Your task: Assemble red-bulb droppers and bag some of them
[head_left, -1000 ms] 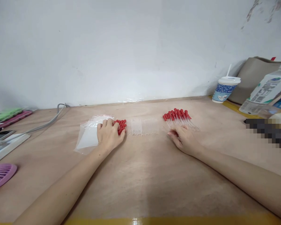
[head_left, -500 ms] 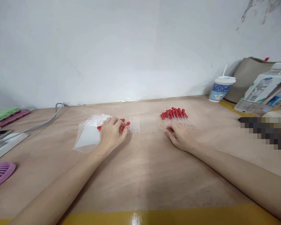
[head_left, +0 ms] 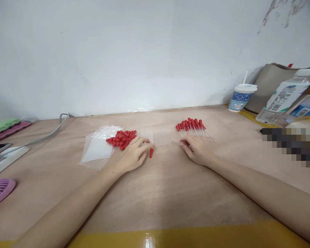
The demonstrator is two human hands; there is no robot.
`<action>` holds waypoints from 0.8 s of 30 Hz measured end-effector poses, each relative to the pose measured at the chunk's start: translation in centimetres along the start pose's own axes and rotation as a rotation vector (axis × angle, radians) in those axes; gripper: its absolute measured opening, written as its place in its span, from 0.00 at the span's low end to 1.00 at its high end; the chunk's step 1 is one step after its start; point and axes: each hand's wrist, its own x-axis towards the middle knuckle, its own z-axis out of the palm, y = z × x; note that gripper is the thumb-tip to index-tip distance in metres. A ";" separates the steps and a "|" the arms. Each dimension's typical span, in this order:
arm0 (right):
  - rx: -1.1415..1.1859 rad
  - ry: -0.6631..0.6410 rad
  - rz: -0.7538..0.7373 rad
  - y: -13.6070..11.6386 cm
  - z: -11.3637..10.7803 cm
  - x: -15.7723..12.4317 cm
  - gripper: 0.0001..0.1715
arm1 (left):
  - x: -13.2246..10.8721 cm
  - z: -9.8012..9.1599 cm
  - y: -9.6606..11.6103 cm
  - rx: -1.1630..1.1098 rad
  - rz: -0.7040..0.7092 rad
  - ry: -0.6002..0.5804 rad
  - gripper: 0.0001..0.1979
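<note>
My left hand (head_left: 135,153) is closed at the fingertips on the upper end of one red rubber dropper bulb (head_left: 151,153), just above the table. Behind that hand lies a pile of red bulbs (head_left: 121,139), partly on clear zip bags (head_left: 95,150). A row of clear thin dropper tubes (head_left: 161,137) lies side by side between my hands. My right hand (head_left: 196,150) pinches a clear dropper tube (head_left: 175,140) whose end points left; the rest is hidden by the fingers. Beyond it, several droppers with red bulbs fitted (head_left: 191,124) lie fanned out.
A paper cup with a straw (head_left: 240,98), a plastic bottle (head_left: 284,96) and a grey bag (head_left: 260,82) stand at the back right. On the left are a grey cable (head_left: 51,132), a white power strip (head_left: 12,155) and a purple slotted object (head_left: 1,191). A wall (head_left: 144,69) closes the back.
My left hand has moved right, off the bulb pile, with one red bulb at its fingertips. The pile is now uncovered. My right hand stays almost where it was.
</note>
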 end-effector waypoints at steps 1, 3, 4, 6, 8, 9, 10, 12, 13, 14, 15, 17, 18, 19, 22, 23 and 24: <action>0.000 -0.001 0.001 0.0 0.0 0.0 0.08 | 0.1 0.0 -0.4 0.036 0.057 -0.037 0.17; 0.002 0.004 -0.012 0.1 0.1 -0.1 0.10 | 0.1 0.0 -1.0 0.083 0.126 -0.091 0.18; 0.003 0.009 -0.024 0.2 0.2 -0.1 0.11 | 0.1 0.1 -1.1 0.086 0.139 -0.105 0.17; 0.008 0.018 -0.052 0.3 0.2 -0.1 0.12 | 0.1 0.3 -1.0 0.057 0.140 -0.109 0.13; 0.013 0.020 -0.073 0.4 0.2 -0.1 0.12 | 0.1 0.4 -0.5 -0.011 0.109 -0.083 0.11; 0.010 0.021 -0.080 0.3 0.2 -0.1 0.12 | 0.2 0.5 -0.2 -0.058 0.078 -0.063 0.10; 0.004 0.029 -0.087 0.2 0.2 -0.1 0.12 | 0.2 0.5 0.3 -0.113 0.039 -0.042 0.09; -0.012 0.048 -0.099 -0.2 0.2 -0.1 0.12 | 0.2 0.7 1.1 -0.219 -0.064 -0.006 0.08; -0.015 0.055 -0.107 -0.6 0.2 -0.2 0.11 | 0.3 0.8 1.5 -0.263 -0.121 0.004 0.07; -0.011 0.055 -0.119 -1.0 0.2 -0.2 0.10 | 0.3 0.9 1.9 -0.301 -0.177 0.004 0.07; 0.000 0.050 -0.134 -1.4 0.3 -0.2 0.10 | 0.4 1.1 2.1 -0.334 -0.226 -0.001 0.07; 0.033 0.039 -0.160 -2.3 0.4 -0.2 0.10 | 0.5 1.3 2.4 -0.379 -0.296 -0.018 0.07; 0.046 0.036 -0.166 -2.6 0.5 -0.2 0.10 | 0.6 1.4 2.4 -0.392 -0.313 -0.022 0.07; 0.056 0.033 -0.166 -2.9 0.6 -0.1 0.10 | 0.6 1.5 2.4 -0.399 -0.321 -0.021 0.06; 0.072 0.022 -0.164 -3.3 0.8 0.1 0.11 | 0.8 1.6 2.4 -0.405 -0.322 -0.011 0.06; 0.078 0.017 -0.172 -3.4 0.8 0.1 0.11 | 0.8 1.6 2.5 -0.410 -0.322 -0.012 0.07; 0.082 0.014 -0.180 -3.4 0.8 0.2 0.11 | 0.8 1.6 2.5 -0.419 -0.324 -0.014 0.07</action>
